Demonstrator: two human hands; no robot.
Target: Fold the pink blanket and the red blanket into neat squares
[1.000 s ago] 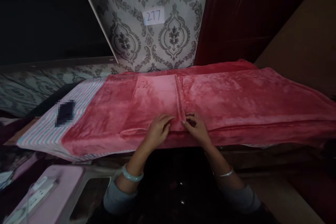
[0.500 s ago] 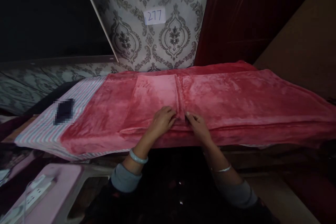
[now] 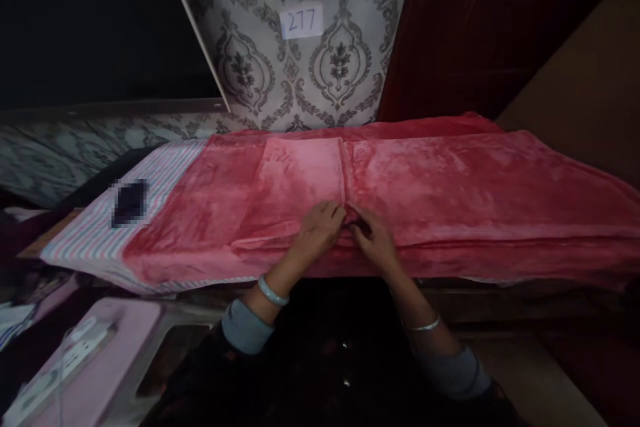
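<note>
A plush red-pink blanket [image 3: 430, 187] lies folded in layers along the bed-like surface, with a raised seam running front to back near its middle. At the near end of that seam, my left hand [image 3: 320, 228] is closed on the blanket's edge, fingers bent and thumb tucked out of sight. Just to its right, my right hand [image 3: 376, 240] pinches the same gathered bit of fabric between thumb and forefinger. Only a small gap separates the two hands. A pale bangle [image 3: 273, 291] circles the left wrist and a thin silver one [image 3: 425, 325] the right.
A striped sheet [image 3: 95, 233] shows beneath the blanket on the left, with a blurred-out dark item [image 3: 130, 203] on it. At lower left, a power strip [image 3: 65, 367] rests on a pink surface [image 3: 127, 327]. Behind are a dark screen [image 3: 100, 27] and patterned wallpaper [image 3: 295, 87].
My hands have drawn closer together, and the fabric at the seam's near end is now bunched between them. The view has shifted slightly.
</note>
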